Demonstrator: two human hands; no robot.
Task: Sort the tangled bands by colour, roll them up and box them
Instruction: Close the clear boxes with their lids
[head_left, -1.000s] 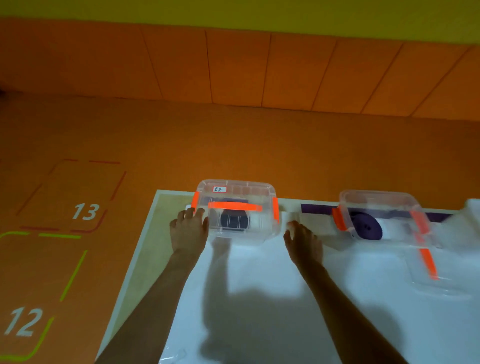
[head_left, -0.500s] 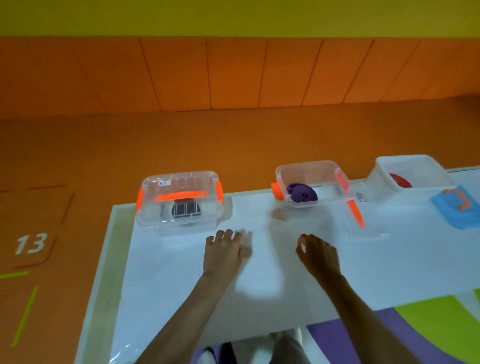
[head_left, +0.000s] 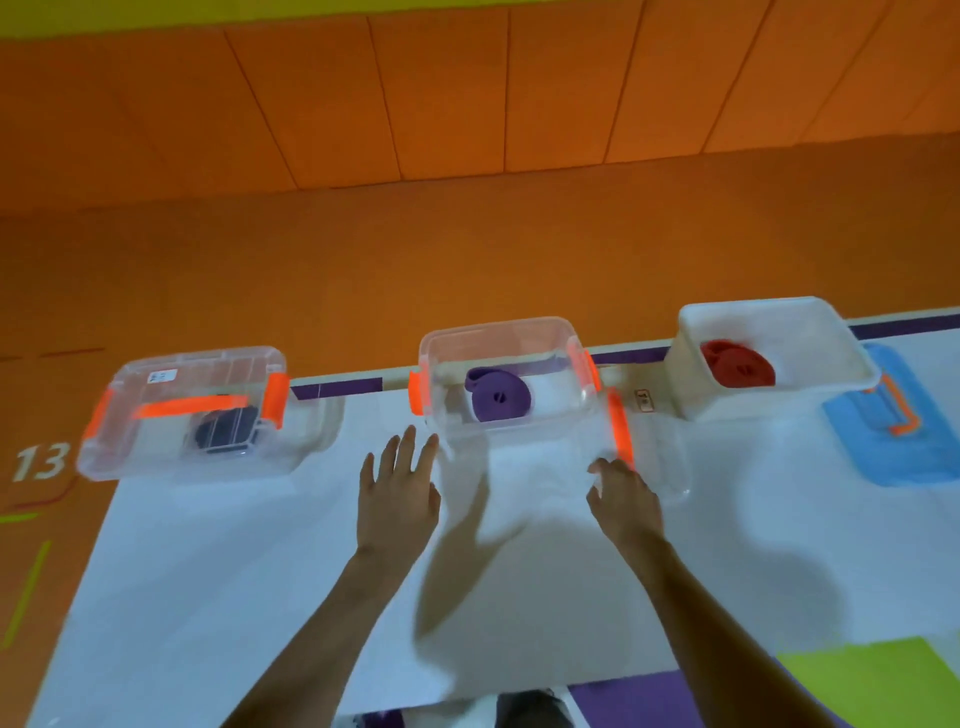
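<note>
We see our left hand (head_left: 397, 499) spread open, empty, at seven o'clock of the lidless clear plastic box (head_left: 506, 384) holding a rolled purple band (head_left: 500, 396); our right hand (head_left: 623, 501) touches its clear lid (head_left: 649, 457), grip unclear.

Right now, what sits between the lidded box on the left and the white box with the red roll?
Head view: the open clear box holding the purple roll; its lid lies beside it.

The dark band (head_left: 224, 426) blurs behind its closed box's (head_left: 182, 415) lid.
</note>
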